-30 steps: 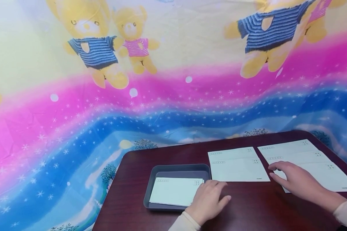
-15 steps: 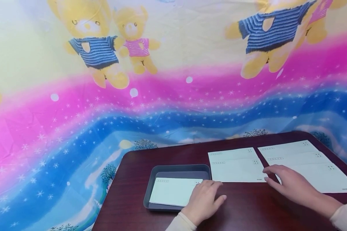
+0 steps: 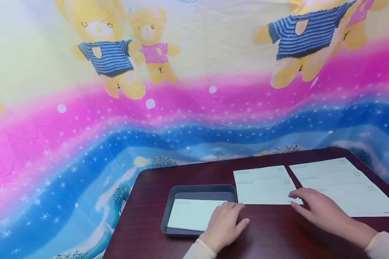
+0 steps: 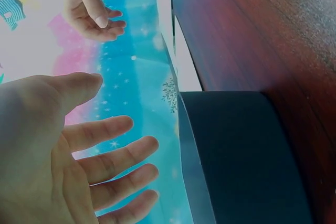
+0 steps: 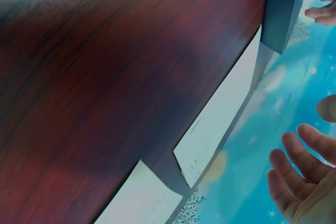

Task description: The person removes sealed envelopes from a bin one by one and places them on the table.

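My left hand [image 3: 223, 225] hovers over the right side of a dark grey tray [image 3: 201, 189], its fingers relaxed and apart. In the left wrist view the palm of that hand [image 4: 63, 150] shows nothing in it. White envelopes [image 3: 191, 214] lie stacked in the tray, their right end partly hidden behind the hand. My right hand [image 3: 324, 212] is held above the table by the lower right corner of two overlapping envelopes [image 3: 262, 194]. Its fingers are loosely bent around nothing, as the right wrist view of the hand [image 5: 310, 177] also shows.
Farther right, several overlapping envelopes [image 3: 353, 201] lie fanned on the dark red-brown table [image 3: 265, 230]. The table's back edge meets a hanging cloth [image 3: 194, 108] printed with bears and snowflakes. A narrow strip of table separates the two envelope groups.
My right hand has drifted left, from over the right-hand envelopes to the corner of the middle pair. My left hand has shifted slightly left over the tray. The envelopes have stayed in place.
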Demonstrator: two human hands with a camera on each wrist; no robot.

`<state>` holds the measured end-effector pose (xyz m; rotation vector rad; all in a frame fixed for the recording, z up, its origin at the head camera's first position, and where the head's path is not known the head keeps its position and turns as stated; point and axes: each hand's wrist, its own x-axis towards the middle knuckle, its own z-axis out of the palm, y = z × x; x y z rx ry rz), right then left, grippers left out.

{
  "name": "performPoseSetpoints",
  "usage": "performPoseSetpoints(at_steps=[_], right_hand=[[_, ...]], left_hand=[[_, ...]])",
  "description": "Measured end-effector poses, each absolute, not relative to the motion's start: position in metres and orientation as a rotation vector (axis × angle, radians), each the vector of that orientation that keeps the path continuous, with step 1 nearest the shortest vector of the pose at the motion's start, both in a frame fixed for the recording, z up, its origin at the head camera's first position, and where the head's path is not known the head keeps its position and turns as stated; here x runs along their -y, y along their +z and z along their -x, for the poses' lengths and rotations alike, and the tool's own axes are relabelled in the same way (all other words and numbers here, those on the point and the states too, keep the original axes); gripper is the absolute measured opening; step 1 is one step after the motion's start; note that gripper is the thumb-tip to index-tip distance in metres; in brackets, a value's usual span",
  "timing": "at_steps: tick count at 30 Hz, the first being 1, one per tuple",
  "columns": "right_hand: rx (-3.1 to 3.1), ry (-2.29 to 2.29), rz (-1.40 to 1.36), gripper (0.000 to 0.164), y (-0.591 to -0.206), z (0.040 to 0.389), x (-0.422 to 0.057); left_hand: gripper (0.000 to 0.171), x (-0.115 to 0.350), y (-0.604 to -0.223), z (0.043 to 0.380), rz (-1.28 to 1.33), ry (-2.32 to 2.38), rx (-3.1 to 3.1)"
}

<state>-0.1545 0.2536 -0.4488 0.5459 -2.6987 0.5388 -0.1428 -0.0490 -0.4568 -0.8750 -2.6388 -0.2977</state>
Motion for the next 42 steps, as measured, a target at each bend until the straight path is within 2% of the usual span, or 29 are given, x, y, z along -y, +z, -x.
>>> performPoseSetpoints(at_steps=[42], right_hand=[[2.636,0.599,-0.634,0.015,-0.468,0.146,-0.214]], left_hand=[[0.038,0.07,-0.463,0.147,0.799,-0.332,2.775]])
